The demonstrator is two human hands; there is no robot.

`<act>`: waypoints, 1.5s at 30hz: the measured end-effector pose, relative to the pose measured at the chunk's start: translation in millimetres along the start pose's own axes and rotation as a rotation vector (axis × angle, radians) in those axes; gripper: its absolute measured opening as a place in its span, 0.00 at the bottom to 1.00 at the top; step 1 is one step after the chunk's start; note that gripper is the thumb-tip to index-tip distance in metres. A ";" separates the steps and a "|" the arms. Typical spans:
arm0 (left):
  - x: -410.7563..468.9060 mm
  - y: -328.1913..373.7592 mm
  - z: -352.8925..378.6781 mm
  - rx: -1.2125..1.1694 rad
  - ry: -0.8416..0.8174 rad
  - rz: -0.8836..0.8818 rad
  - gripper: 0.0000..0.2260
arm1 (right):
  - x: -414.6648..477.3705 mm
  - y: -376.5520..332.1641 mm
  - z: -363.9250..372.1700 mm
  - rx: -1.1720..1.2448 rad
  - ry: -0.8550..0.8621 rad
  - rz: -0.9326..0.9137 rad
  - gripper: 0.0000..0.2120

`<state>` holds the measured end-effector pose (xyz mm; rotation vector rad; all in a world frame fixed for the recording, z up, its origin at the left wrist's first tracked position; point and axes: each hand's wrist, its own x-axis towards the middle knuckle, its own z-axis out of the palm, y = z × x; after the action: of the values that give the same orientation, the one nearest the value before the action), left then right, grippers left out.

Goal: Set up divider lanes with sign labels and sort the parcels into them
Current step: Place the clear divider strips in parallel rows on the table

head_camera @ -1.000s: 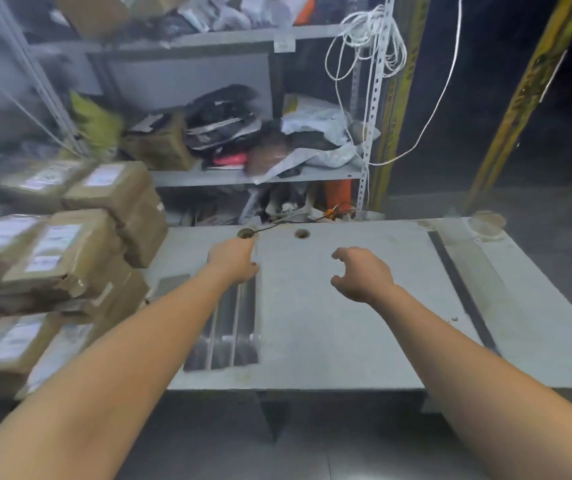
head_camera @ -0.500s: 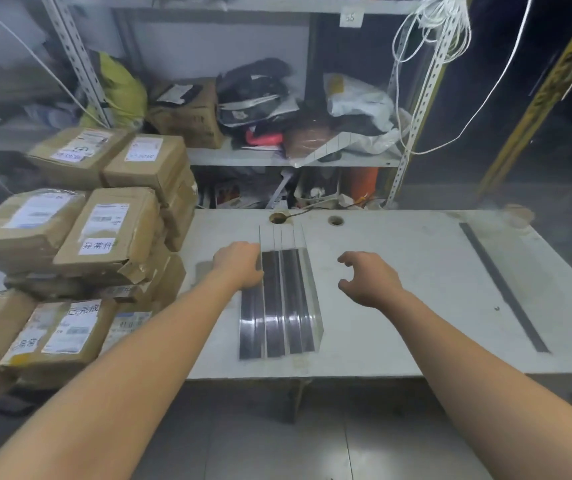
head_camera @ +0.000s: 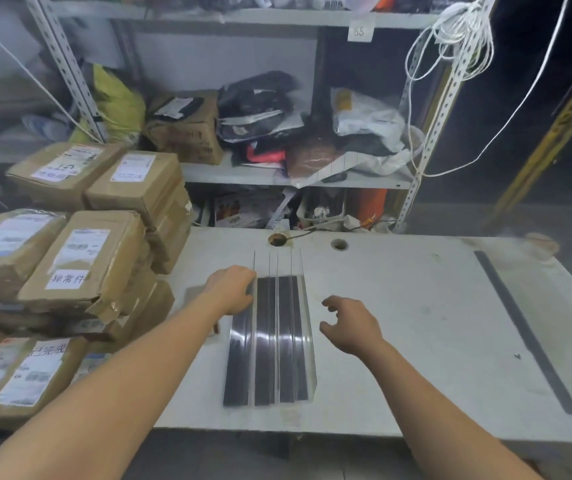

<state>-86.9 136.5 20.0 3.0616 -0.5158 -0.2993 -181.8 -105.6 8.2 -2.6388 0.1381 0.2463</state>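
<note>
Left hand [head_camera: 232, 289] grips clear acrylic dividers [head_camera: 272, 337] mid grey desk [head_camera: 416, 323]; right hand [head_camera: 350, 327] half-open, empty, beside them.

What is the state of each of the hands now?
Left hand: closed on the left edge of the clear dividers.
Right hand: open, fingers curled, holding nothing.

A pale grey surface [head_camera: 398, 306] is stretching across the room, showing two round holes near its far edge and a dark strip [head_camera: 523, 327] lying along its right side. Behind it a slotted metal shelving rack [head_camera: 229, 174] is standing against a grey wall, crowded with bags and a worn cardboard box [head_camera: 187, 129], while a tangle of white cord [head_camera: 457, 32] is hanging from its right upright. A yellow post [head_camera: 554, 133] is leaning at the right against darkness, and grey floor tiles [head_camera: 225, 459] are showing below.
</note>
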 end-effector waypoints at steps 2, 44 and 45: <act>13.2 1.3 1.7 -0.039 0.003 0.024 0.13 | 8.9 3.8 10.0 0.080 -0.001 0.029 0.23; 192.7 167.9 0.6 0.007 -0.059 0.652 0.03 | -90.7 131.6 -3.4 0.388 0.019 0.346 0.12; 197.4 167.0 -0.7 0.025 -0.056 0.633 0.04 | -91.9 131.3 -2.4 0.376 0.014 0.331 0.12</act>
<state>42.3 -85.8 -6.8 2.7185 -1.4360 -0.3489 -289.8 -217.1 -31.5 -2.2332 0.5705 0.2800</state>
